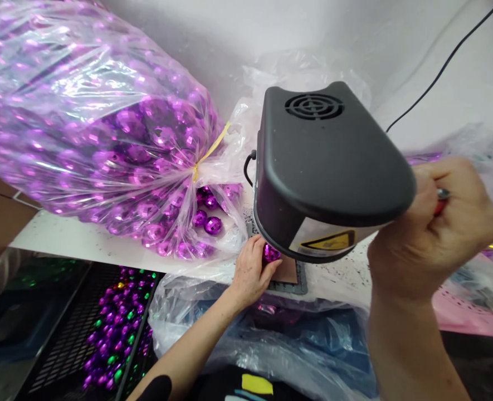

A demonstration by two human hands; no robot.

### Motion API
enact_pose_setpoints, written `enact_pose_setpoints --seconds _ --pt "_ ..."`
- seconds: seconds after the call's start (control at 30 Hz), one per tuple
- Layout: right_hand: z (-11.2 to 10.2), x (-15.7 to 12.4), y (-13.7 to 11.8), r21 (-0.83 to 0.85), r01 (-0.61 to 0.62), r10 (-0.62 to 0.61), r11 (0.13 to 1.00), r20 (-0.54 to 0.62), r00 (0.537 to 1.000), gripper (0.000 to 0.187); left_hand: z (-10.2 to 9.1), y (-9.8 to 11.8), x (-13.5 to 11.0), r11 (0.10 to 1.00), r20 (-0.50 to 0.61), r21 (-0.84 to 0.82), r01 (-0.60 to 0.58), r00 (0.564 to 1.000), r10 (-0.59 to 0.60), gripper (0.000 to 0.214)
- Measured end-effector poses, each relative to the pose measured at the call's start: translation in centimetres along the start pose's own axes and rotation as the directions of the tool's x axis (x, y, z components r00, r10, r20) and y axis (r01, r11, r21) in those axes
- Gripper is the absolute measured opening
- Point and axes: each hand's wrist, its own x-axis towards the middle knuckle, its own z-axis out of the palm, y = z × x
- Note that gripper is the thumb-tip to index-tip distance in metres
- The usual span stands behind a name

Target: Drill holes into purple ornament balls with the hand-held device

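My left hand (pixel 252 273) pinches a shiny purple ball (pixel 271 254) and holds it on a small brown pad (pixel 287 271) beneath a black press machine (pixel 325 167). My right hand (pixel 434 228) is raised at the right, fingers wrapped round the machine's handle, whose red grip with a silver tip (pixel 442 199) shows between them. The machine head hangs just above the ball and hides most of the pad.
A big clear bag of purple balls (pixel 91 128), tied with a yellow band, lies at the left on the white table (pixel 66 239). Loose purple balls (pixel 208 220) sit in an open bag beside it. A black crate (pixel 108 328) below holds purple and green balls. A black cable (pixel 442 67) crosses the wall.
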Motion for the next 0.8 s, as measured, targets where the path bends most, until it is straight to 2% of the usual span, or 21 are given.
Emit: enact_pose_setpoints --seconds 0.13,0.37,0.57,0.67,0.73,0.8 --pt "-0.1 0.0 -0.2 -0.007 -0.016 0.016 1.000 -0.012 1.000 0.045 -0.2 0.0 0.2 0.992 0.074 -0.086 0.092 0.994 -0.086 0.031" --pt "0.0 -0.1 -0.1 -0.037 -0.014 0.013 0.999 -0.030 0.999 0.046 0.9 -0.1 0.2 0.996 0.068 -0.029 0.079 0.995 -0.077 0.035" --pt "0.0 -0.1 -0.1 -0.038 0.006 -0.007 0.999 -0.030 1.000 0.044 0.8 0.2 0.5 0.996 0.130 -0.028 0.084 0.988 -0.079 0.031" --pt "-0.3 -1.4 0.5 -0.039 0.047 -0.051 0.998 -0.095 0.994 0.040 0.5 0.4 0.5 0.996 0.147 0.005 0.088 0.985 -0.087 0.032" --pt "-0.8 -3.0 1.2 -0.013 0.145 -0.145 0.989 -0.164 0.976 0.040 0.3 0.6 0.5 0.996 0.159 0.014 0.087 0.983 -0.088 0.034" --pt "-1.6 -5.0 2.1 0.047 0.198 -0.190 0.979 -0.142 0.971 0.039 0.1 0.7 0.6 0.996 0.163 0.012 0.090 0.982 -0.091 0.036"
